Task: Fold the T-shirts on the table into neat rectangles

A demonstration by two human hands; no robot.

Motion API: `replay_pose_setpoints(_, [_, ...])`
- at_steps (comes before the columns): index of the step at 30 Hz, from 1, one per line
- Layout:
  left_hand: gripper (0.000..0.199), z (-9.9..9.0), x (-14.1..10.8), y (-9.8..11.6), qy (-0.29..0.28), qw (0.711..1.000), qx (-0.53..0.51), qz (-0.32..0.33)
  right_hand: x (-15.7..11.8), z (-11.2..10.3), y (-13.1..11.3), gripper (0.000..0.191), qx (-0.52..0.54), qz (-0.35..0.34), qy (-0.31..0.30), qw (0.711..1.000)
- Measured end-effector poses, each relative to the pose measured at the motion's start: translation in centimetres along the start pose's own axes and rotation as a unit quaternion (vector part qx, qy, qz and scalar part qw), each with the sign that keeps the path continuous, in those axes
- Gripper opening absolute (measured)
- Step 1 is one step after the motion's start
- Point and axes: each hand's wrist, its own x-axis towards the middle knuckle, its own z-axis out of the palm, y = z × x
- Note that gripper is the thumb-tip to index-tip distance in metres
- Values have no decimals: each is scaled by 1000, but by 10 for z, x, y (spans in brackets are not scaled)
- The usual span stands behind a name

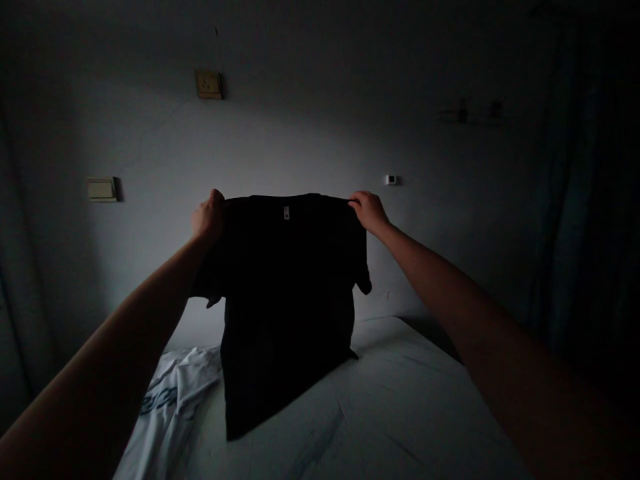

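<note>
A black T-shirt [290, 287] hangs spread out in front of me, held up by its shoulders. My left hand [208, 215] is closed on the left shoulder, and my right hand [369, 210] pinches the right one. A small pale label [287, 213] shows at the neckline. Both short sleeves droop below my hands. The shirt's lower hem hangs at a slant over the bed [400, 387], lower on the left; whether it touches the sheet I cannot tell.
Light clothing with dark print [173, 393] lies crumpled on the bed's left side. The wall behind carries a socket [208, 85], a switch [102, 189] and a small white device [391, 180]. A dark curtain [570, 187] hangs at the right. The room is dim.
</note>
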Motion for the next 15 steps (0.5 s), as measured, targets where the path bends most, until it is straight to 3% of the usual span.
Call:
replay_pose_setpoints(4, [44, 13, 7, 5, 24, 997, -67, -28, -2, 2, 1, 15, 30, 43, 66, 996])
replay_pose_setpoints(7, [44, 16, 3, 5, 34, 998, -52, -7, -15, -1, 5, 21, 78, 76, 103, 989])
replay_pose_setpoints(9, [39, 16, -14, 1, 0, 999, -22, 35, -37, -7, 9, 21, 106, 106, 95, 984])
replay_pose_setpoints(12, [32, 21, -69, -17, -155, 982, -14, 111, -94, -26, 14, 14, 144, 158, -6, 977])
replay_pose_setpoints(14, [31, 28, -117, -35, -256, 959, -36, 120, -141, -46, 14, 11, 170, 199, -163, 951])
replay_pose_setpoints(15, [31, 32, -140, -45, -283, 952, -49, 111, -161, -60, 13, 14, 182, 220, -264, 921])
